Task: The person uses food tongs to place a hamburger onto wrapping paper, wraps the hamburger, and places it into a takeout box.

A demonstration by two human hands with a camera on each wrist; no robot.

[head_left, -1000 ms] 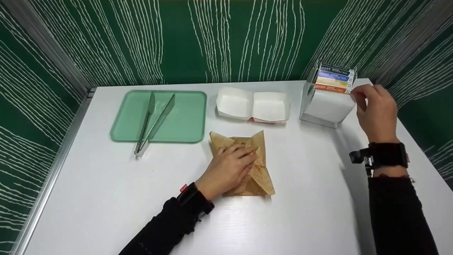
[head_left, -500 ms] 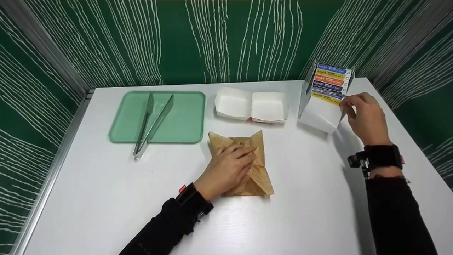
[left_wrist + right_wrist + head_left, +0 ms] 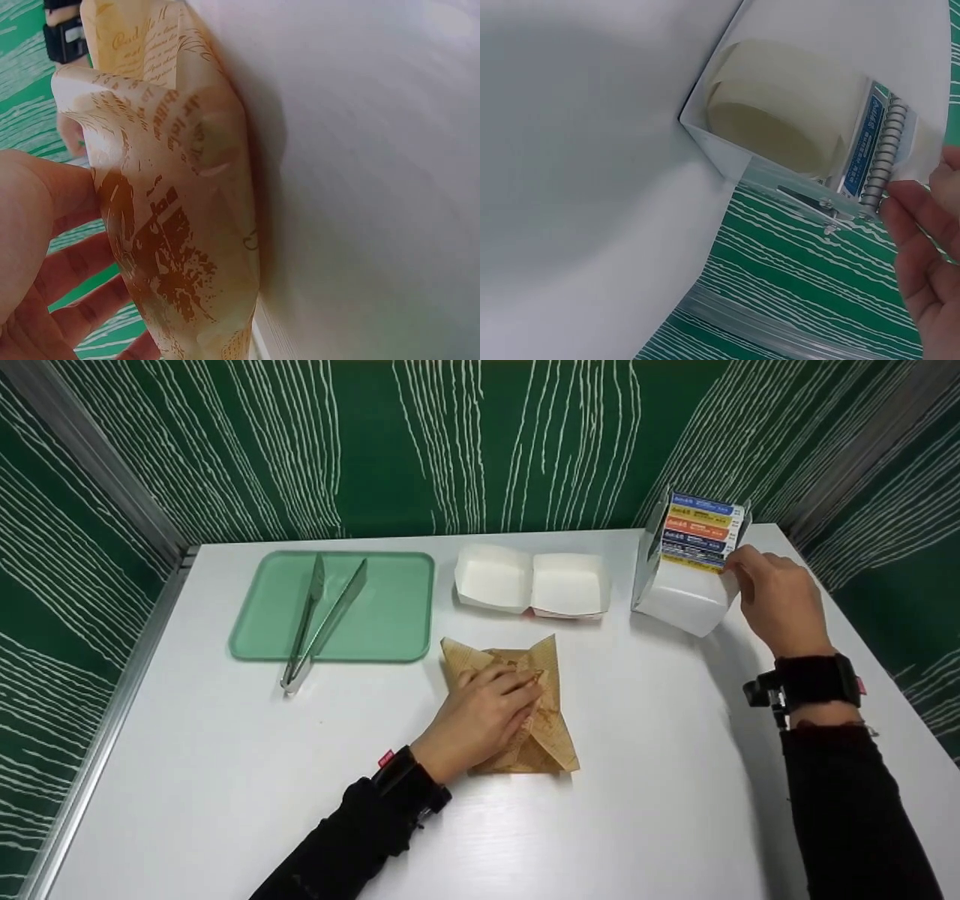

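Note:
My left hand (image 3: 484,716) rests over the brown printed paper wrap (image 3: 551,742) in the middle of the table, holding its folds down. The left wrist view shows the fingers and thumb against the side of the paper packet (image 3: 172,225), which bulges. At the right rear, my right hand (image 3: 780,596) pinches the edge of a strip of coloured labels (image 3: 701,529) on a label dispenser (image 3: 682,600). In the right wrist view, the thumb and fingertips are at the strip's end beside a spring-wound roller (image 3: 885,150); a label roll (image 3: 787,90) sits inside.
A green tray (image 3: 390,615) with metal tongs (image 3: 330,622) lying across it is at the left rear; the tongs' joined end overhangs its front edge. Between tray and dispenser stands an open white paper box (image 3: 534,585). Green walls with white lines border the white table (image 3: 225,780).
My right hand drew the label strip toward me, then moved slightly back up. Different colours now show on the dispenser, and its front has shifted a little. The left hand stays on the paper.

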